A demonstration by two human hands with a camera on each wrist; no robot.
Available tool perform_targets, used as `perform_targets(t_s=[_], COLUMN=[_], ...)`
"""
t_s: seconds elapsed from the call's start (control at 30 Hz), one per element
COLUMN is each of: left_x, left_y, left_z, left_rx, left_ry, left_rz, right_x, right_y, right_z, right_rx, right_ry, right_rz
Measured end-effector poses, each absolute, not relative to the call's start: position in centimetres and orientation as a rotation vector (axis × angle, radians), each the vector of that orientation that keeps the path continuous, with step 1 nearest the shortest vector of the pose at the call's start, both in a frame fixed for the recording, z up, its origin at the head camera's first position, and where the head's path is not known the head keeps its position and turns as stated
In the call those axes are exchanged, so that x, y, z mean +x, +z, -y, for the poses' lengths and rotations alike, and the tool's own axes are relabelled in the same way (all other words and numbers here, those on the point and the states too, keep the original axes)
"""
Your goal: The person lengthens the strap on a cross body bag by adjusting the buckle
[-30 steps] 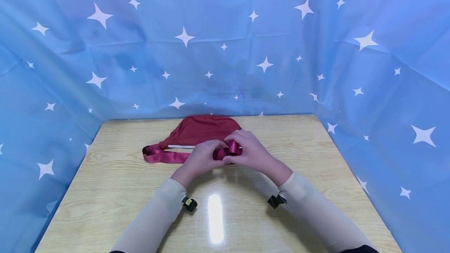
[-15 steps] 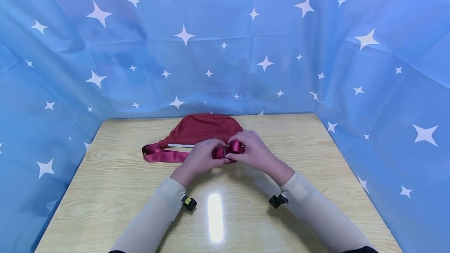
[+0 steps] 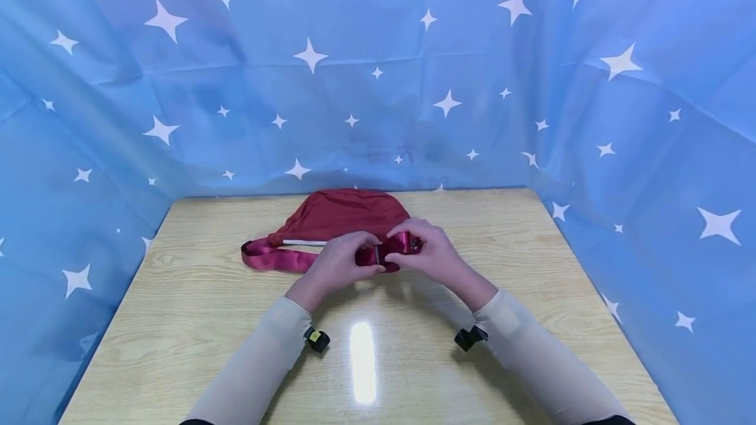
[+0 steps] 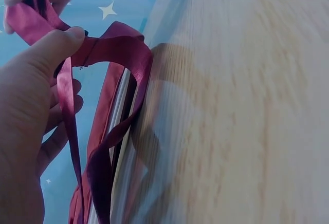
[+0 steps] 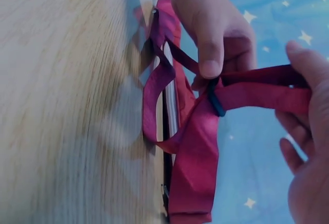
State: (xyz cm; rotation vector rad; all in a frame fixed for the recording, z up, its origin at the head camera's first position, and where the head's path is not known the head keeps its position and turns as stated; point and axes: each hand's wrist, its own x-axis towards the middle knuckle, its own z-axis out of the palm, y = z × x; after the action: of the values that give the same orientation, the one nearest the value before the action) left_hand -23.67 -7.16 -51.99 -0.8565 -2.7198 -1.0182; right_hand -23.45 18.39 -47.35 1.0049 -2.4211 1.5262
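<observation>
A dark red waist bag (image 3: 345, 216) lies at the far middle of the wooden table (image 3: 177, 320). Its magenta strap (image 3: 277, 260) loops out to the left and runs right into my hands. My left hand (image 3: 342, 262) pinches the strap at a small black slider buckle (image 5: 216, 98), thumb on top (image 4: 56, 47). My right hand (image 3: 428, 251) holds the strap (image 5: 267, 93) just right of the buckle, fingers curled round it. Between the hands the strap (image 3: 392, 248) is stretched taut above the table.
Blue star-printed cloth (image 3: 378, 71) hangs round the back and both sides of the table. Small black devices sit at both wrists (image 3: 317, 340) (image 3: 468, 337). A bright light reflection (image 3: 361, 363) shines on the near tabletop.
My right hand has drawn the strap a little to the right, lengthening the stretch between the hands. The left hand has stayed at the buckle.
</observation>
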Motion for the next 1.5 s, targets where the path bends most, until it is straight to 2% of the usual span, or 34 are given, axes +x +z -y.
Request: perform_targets(t_s=[0.4, 0.6, 0.83, 1.03, 1.5], left_x=[-23.9, -23.7, -23.5, -23.5, -23.6], left_y=[-52.2, -52.0, -51.9, -51.9, -52.0], left_z=[7.7, 7.7, 7.7, 7.6, 7.7], left_rx=[-0.846, -0.842, -0.832, -0.857, -0.834], left_ry=[-1.032, -1.027, -1.047, -1.033, -1.051], left_rz=[2.738, 2.742, 2.746, 2.728, 2.741], right_x=[-23.5, -23.5, -23.5, -23.3, -23.5], right_y=[-47.8, -46.5, -44.1, -43.6, -44.2], right_z=[-19.1, -19.1, -18.2, -17.7, -17.7], right_rx=[0.992, 1.093, 1.183, 1.204, 1.267], right_ry=[1.589, 1.313, 0.734, 0.367, 0.359], right_rz=[2.308, 2.406, 2.639, 2.710, 2.594])
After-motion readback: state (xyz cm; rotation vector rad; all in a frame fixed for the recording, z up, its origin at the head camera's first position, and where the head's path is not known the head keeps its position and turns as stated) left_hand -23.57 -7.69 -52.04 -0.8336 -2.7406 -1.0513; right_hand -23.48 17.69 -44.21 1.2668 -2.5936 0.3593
